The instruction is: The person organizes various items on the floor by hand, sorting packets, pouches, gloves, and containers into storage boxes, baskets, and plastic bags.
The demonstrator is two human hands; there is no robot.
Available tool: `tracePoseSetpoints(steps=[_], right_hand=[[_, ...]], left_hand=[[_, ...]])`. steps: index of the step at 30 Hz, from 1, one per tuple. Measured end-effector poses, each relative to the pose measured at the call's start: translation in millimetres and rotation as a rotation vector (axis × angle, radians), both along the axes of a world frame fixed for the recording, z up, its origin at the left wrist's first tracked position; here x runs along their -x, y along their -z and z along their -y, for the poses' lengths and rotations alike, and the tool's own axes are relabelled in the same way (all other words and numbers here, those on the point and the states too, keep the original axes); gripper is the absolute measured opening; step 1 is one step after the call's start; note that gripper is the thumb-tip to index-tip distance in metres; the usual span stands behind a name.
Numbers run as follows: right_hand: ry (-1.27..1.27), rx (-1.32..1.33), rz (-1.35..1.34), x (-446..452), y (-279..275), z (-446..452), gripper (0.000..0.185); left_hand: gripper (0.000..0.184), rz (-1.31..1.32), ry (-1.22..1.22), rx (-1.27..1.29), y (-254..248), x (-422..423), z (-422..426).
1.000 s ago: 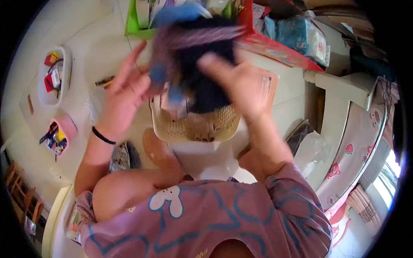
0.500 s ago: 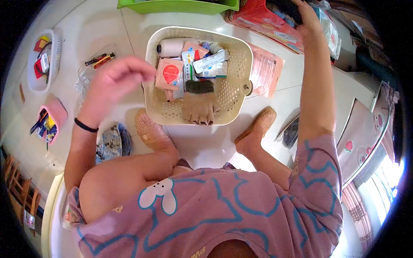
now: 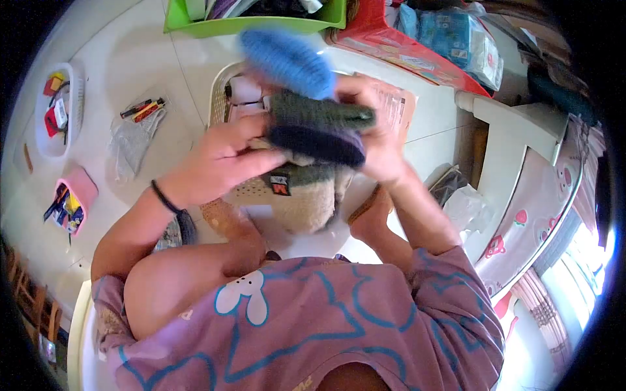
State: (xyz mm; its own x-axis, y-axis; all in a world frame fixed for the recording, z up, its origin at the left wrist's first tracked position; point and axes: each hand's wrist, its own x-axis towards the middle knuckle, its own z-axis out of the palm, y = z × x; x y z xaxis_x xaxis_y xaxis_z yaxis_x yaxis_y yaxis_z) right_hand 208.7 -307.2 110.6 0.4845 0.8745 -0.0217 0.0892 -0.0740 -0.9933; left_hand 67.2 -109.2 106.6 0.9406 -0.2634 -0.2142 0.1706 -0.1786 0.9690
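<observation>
You have one bundle of knitwear between your two hands, above the near part of the one cream basket (image 3: 217,98). Your left hand (image 3: 244,151) pinches the bundle's left edge between thumb and fingers; your right hand (image 3: 381,153) grips its right end. You show one blue knit piece (image 3: 287,62) on top, a dark green ribbed part (image 3: 310,116), one navy band (image 3: 318,144) and one beige knit piece (image 3: 303,207) hanging below; blur hides how many separate items these make. The bundle and your hands block most of the basket's inside. Around you stand one green bin (image 3: 261,27), one red box (image 3: 404,57), one white basket (image 3: 78,111) and one pink container (image 3: 89,189).
</observation>
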Motion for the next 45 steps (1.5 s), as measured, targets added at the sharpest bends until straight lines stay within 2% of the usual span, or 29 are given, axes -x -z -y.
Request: tracePoseSetpoints(steps=[2,4,6,8,10,11,12,13,14,15,17,18,20,21,22,23,24,26,28,30,31,32,34,35,36,38,39,40,45], right_hand=[[0.097,0.082,-0.317,11.8,0.9,2.2,0.056],[0.078,0.092,-0.335,10.7,-2.8,2.9,0.055],[0.038,0.177,-0.781,11.1,-7.3,5.2,0.063],[-0.039,0.005,-0.838,20.7,-13.3,2.9,0.092],[-0.052,0.15,-0.34,30.7,-18.6,-11.6,0.102],[0.073,0.272,-0.334,30.0,-25.8,-19.7,0.102],[0.195,0.394,-0.258,19.8,-44.2,-22.9,0.093],[0.296,0.531,0.071,3.0,-43.9,-15.1,0.078],[0.368,0.332,-0.059,-25.9,-44.0,-3.5,0.063],[0.418,0.127,-0.184,-54.8,-44.1,8.0,0.049],[0.296,-0.359,-0.626,-128.9,-56.7,21.8,0.033],[0.187,-0.303,-0.491,-159.4,-58.7,16.9,0.042],[0.461,-0.439,-0.81,-186.9,-45.9,-2.2,0.032],[0.214,-0.176,-0.595,-166.6,-56.7,-9.8,0.034],[0.386,-0.008,-0.727,-213.1,-14.7,5.4,0.029],[0.415,0.089,-0.738,-237.5,16.0,14.7,0.027],[0.443,0.185,-0.749,-249.8,34.7,16.4,0.025],[0.212,0.416,-0.436,-254.7,51.6,4.8,0.027],[0.222,0.565,-0.475,-259.6,60.3,-1.0,0.033],[0.198,1.3,0.577,-264.7,36.8,-13.7,0.041],[0.234,1.476,0.864,-251.9,16.8,-23.8,0.04],[0.227,1.482,0.86,-230.0,-7.4,-27.6,0.04],[0.216,1.036,0.864,-198.5,-42.6,-36.1,0.031],[0.084,0.749,0.695,-212.2,-21.6,-24.8,0.026],[0.077,0.747,0.688,-215.2,-12.5,-34.2,0.026],[-0.356,1.066,0.383,-219.5,6.8,-50.9,0.025],[-0.517,0.463,0.851,-253.5,70.6,-37.1,0.026],[-0.515,0.464,0.849,-255.2,72.5,-36.2,0.026],[-0.31,0.944,0.239,-244.2,42.2,-55.9,0.028]], left_hand=[[0.019,-0.149,-0.27,0.266,-5.9,4.3,-5.2],[0.019,-0.04,-0.264,0.173,-16.4,8.9,-11.6],[0.02,0.074,-0.395,0.07,-22.0,10.7,-10.9],[0.02,0.084,-0.394,-0.017,-31.4,7.6,-8.3],[0.018,0.16,-0.406,-0.174,-35.2,6.4,-2.0],[0.025,0.22,-0.36,-0.156,-36.2,5.4,-3.6],[0.025,0.216,-0.36,-0.155,-34.7,3.8,-4.5],[0.03,0.175,-0.442,0.165,-32.5,1.0,-5.8],[0.035,0.129,-0.52,0.484,-29.7,-1.9,-8.0],[0.035,0.124,-0.525,0.48,-24.7,-5.0,-12.9],[0.046,0.324,-0.647,-0.127,-10.2,-9.6,-28.1],[0.046,0.319,-0.644,-0.129,3.9,-8.7,-33.2],[0.05,0.261,-0.639,-0.446,39.4,-1.0,-32.9],[0.05,0.259,-0.641,-0.446,46.6,1.8,-27.7],[0.051,0.094,-0.639,-0.331,52.4,4.3,-22.3],[0.051,-0.072,-0.635,-0.218,55.0,5.6,-19.7],[0.051,-0.077,-0.638,-0.219,55.8,5.6,-20.3],[0.048,0.07,-0.57,-0.309,58.2,5.2,-21.9],[0.047,0.069,-0.58,-0.265,62.0,6.2,-22.3],[0.045,0.073,-0.591,-0.218,62.4,5.5,-22.5],[0.044,0.02,-0.6,-0.208,58.9,5.8,-21.5],[0.044,-0.009,-0.607,-0.201,57.9,5.4,-20.7],[0.042,-0.007,-0.62,-0.2,57.2,4.1,-19.6],[0.041,0.019,-0.625,-0.206,57.4,4.3,-19.1],[0.041,0.009,-0.629,-0.208,57.8,4.9,-18.6],[0.04,0.025,-0.64,-0.208,58.8,4.5,-16.8],[0.04,0.021,-0.634,-0.208,62.1,3.9,-17.2],[0.04,0.068,-0.633,-0.249,67.4,3.7,-18.6],[0.039,0.061,-0.665,-0.216,69.0,1.7,-18.3]])
